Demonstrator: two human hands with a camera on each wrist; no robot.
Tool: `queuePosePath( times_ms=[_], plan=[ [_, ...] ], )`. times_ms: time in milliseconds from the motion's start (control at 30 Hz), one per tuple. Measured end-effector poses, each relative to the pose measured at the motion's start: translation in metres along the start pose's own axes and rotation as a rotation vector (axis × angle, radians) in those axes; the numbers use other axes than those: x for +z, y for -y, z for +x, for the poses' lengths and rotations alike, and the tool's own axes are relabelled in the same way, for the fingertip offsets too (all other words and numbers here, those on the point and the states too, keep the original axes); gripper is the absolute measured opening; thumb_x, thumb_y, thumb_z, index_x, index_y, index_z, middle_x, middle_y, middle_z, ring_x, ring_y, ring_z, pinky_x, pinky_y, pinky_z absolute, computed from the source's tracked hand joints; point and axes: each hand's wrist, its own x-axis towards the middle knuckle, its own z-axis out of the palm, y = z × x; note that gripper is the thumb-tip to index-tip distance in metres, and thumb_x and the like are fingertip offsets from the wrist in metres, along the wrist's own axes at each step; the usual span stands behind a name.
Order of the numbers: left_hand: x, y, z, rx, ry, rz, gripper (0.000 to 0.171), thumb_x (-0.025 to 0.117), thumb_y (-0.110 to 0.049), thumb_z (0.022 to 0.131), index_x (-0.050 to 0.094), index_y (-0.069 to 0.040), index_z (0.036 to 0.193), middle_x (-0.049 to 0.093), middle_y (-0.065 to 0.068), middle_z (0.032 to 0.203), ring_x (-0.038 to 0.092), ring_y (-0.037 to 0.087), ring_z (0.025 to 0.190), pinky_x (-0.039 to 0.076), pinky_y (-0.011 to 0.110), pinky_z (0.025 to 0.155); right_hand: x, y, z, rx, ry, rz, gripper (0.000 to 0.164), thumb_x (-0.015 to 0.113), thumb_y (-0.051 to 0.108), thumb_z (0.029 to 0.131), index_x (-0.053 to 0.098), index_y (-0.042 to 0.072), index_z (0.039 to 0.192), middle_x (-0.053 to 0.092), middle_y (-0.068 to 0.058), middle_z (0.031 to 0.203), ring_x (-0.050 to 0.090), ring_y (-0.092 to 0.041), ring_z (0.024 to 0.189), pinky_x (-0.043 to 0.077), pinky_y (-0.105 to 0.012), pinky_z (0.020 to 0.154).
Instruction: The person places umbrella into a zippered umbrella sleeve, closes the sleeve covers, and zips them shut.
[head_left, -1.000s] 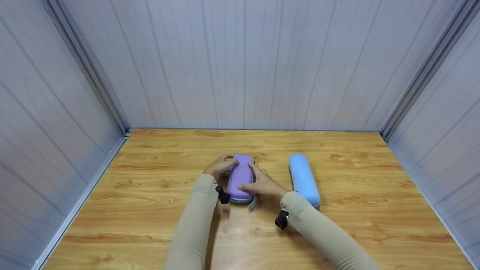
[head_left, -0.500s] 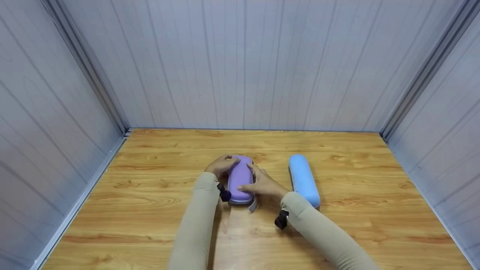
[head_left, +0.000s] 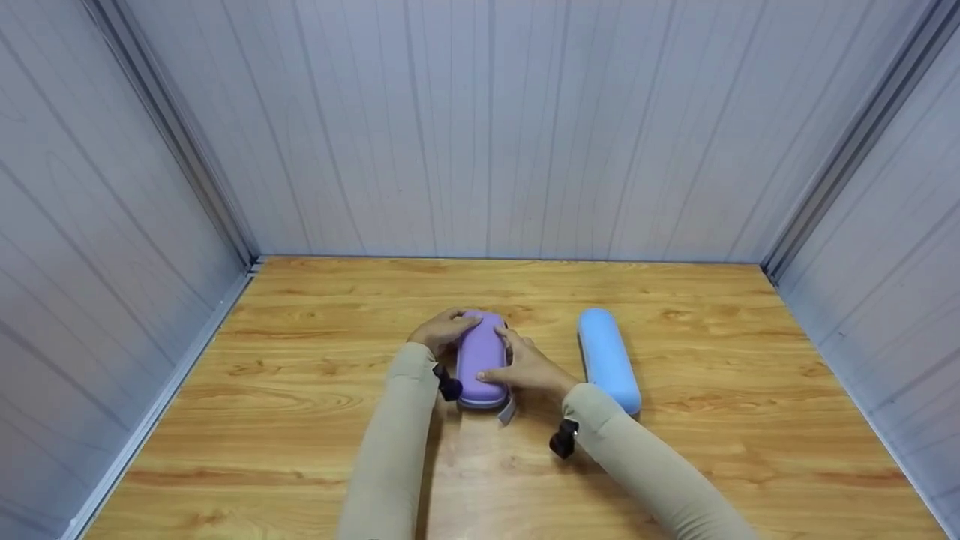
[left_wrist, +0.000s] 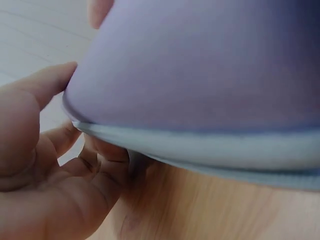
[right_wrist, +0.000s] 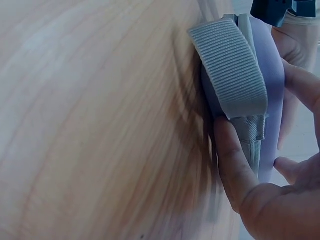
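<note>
A purple zip case (head_left: 481, 356) with rounded ends lies lengthwise on the wooden table, between both hands. My left hand (head_left: 444, 328) grips its far left side, with the thumb on top and several fingers curled low against the edge, as the left wrist view shows. From the right, my right hand (head_left: 529, 366) holds the same case, thumb near its closer end and fingers along the side. A grey ribbed strap (right_wrist: 232, 67) hangs from the zip side in the right wrist view. The case looks closed; its underside is hidden.
A blue case (head_left: 609, 360) of similar long shape lies to the right, close to my right wrist. Pale panel walls (head_left: 487, 127) enclose the wooden table (head_left: 322, 375) at the back and both sides. Each wrist carries a small black device.
Over the last second the purple case has shifted very slightly towards me, and my left wrist has moved a touch to the right. The right hand and the blue case look unchanged.
</note>
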Motion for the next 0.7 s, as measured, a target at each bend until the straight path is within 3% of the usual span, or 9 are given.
queuePosePath(
  times_ms=[200,267,367,500,700],
  plan=[
    [0.002,-0.002,-0.007,0.036,-0.097,0.047,0.057,0.066,-0.028,0.098,0.051,0.009,0.139,0.06,0.023,0.127,0.062,0.027,0.104,0.052,0.037,0.09,0.0,0.0,0.0,-0.013,-0.004,-0.018,0.106,0.084,0.042,0.08,0.022,0.012,0.16,0.032,-0.026,0.148,0.04,-0.036,0.13,0.031,-0.051,0.112],
    [0.004,-0.005,-0.01,0.064,-0.13,0.058,0.05,0.068,-0.026,0.097,0.059,0.009,0.131,0.065,0.019,0.114,0.063,0.022,0.092,0.053,0.034,0.083,0.0,0.0,0.0,-0.018,-0.004,-0.036,0.105,0.083,0.043,0.081,0.022,0.012,0.16,0.034,-0.026,0.146,0.041,-0.036,0.129,0.033,-0.052,0.111],
    [0.005,-0.008,-0.012,0.075,-0.171,0.04,0.029,0.069,-0.022,0.095,0.071,0.005,0.106,0.064,0.009,0.085,0.058,0.017,0.073,0.051,0.032,0.072,0.0,0.0,0.001,-0.03,0.006,-0.069,0.105,0.081,0.044,0.082,0.021,0.011,0.16,0.034,-0.026,0.146,0.041,-0.036,0.13,0.033,-0.051,0.111],
    [0.004,-0.008,-0.012,0.044,-0.24,0.014,0.024,0.072,-0.019,0.092,0.062,-0.003,0.076,0.048,0.0,0.065,0.049,0.016,0.063,0.046,0.032,0.064,0.001,0.0,0.002,-0.035,0.013,-0.095,0.105,0.081,0.045,0.082,0.02,0.011,0.161,0.035,-0.026,0.147,0.041,-0.035,0.13,0.032,-0.051,0.112],
    [0.003,-0.006,-0.008,0.024,-0.254,0.035,0.034,0.073,-0.021,0.091,0.052,-0.01,0.066,0.046,-0.002,0.063,0.047,0.012,0.057,0.044,0.027,0.057,0.002,0.0,0.003,-0.056,0.015,-0.097,0.105,0.081,0.045,0.082,0.02,0.01,0.16,0.034,-0.025,0.151,0.038,-0.034,0.133,0.031,-0.052,0.112]
  ],
)
